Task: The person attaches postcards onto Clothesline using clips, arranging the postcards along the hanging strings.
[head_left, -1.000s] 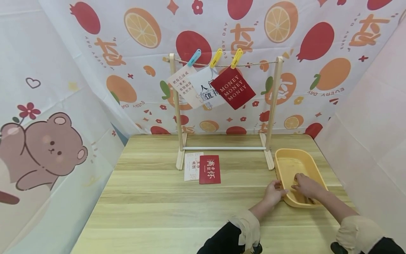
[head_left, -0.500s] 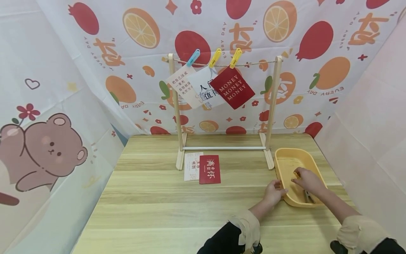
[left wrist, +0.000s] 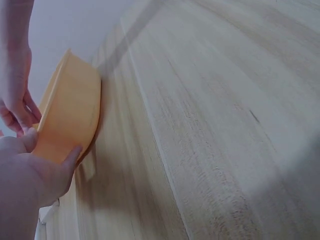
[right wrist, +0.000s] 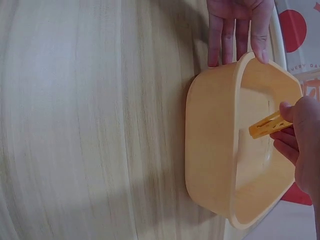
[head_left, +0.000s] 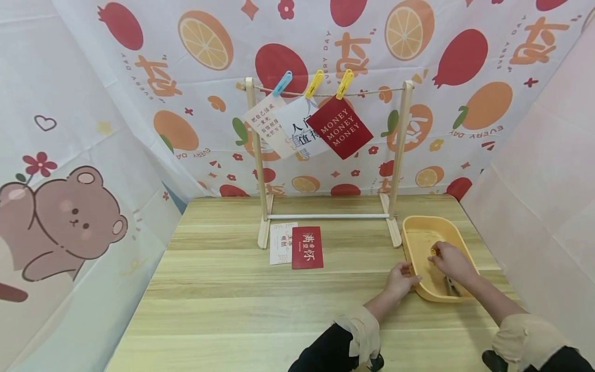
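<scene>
My right hand [head_left: 453, 262] pinches a yellow clothespin [right wrist: 265, 126] between thumb and fingers, over the inside of a yellow plastic basin [head_left: 420, 235]. In the right wrist view the clothespin's free end points out toward the basin's near wall. My left hand [head_left: 400, 281] holds the basin's left side, thumb over the rim and fingers against the outer wall [left wrist: 72, 107]. Another small, darker item [head_left: 452, 287], perhaps also a clothespin, lies in the basin near the right wrist, partly covered.
Behind stands a wooden rack [head_left: 400, 150] with a string [head_left: 372, 92]. Blue [head_left: 282, 83] and yellow clothespins clip three overlapping cards onto it, a red one [head_left: 341, 128] rightmost. On the table before the rack lie a white card [head_left: 281, 244] and a red card [head_left: 307, 248].
The right hand has risen slightly from the basin floor with the yellow clothespin, uncovering more of the darker item. The left hand keeps its hold on the basin.
</scene>
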Demonstrator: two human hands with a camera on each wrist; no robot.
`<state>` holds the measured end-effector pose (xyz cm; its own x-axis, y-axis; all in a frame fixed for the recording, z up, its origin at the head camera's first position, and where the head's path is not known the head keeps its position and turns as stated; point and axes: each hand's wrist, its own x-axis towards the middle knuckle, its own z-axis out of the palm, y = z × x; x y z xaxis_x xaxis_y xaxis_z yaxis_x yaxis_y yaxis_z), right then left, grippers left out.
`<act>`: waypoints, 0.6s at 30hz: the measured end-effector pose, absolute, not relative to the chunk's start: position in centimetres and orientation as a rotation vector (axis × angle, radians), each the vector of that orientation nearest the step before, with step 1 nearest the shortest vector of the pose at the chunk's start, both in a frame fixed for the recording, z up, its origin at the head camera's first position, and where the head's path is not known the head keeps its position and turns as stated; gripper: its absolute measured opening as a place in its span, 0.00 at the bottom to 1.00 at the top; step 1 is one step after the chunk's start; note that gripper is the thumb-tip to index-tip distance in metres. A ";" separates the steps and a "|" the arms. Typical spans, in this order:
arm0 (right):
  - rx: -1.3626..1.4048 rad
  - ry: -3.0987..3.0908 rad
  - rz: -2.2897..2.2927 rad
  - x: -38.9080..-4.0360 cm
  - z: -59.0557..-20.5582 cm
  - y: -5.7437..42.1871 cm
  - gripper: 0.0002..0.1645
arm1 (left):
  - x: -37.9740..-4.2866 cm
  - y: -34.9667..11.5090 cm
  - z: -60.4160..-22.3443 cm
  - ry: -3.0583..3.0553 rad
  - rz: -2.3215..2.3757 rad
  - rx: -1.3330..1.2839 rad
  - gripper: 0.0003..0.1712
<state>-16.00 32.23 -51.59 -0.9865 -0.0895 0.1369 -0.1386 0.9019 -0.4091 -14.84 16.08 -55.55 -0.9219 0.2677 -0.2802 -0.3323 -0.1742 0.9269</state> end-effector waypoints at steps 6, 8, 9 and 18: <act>0.175 -2.962 0.579 -16.1 -51.7 32.1 0.09 | -14.9 15.9 -55.6 1.718 2.148 -0.047 0.20; 0.183 -2.955 0.570 -16.1 -51.7 32.0 0.08 | -15.2 15.7 -55.6 1.778 2.109 -0.033 0.18; 0.191 -2.951 0.566 -16.1 -51.7 32.0 0.08 | -15.5 15.5 -55.6 1.816 2.082 -0.026 0.18; 0.211 -2.923 0.571 -16.3 -51.7 31.9 0.09 | -25.6 5.7 -56.2 2.232 1.705 0.475 0.19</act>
<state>-16.28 31.90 -51.68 -0.9779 -0.1077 0.1792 -0.1672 0.9175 -0.3610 -25.56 5.66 -56.16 -0.9030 0.4285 -0.0311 0.0829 0.2447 0.9661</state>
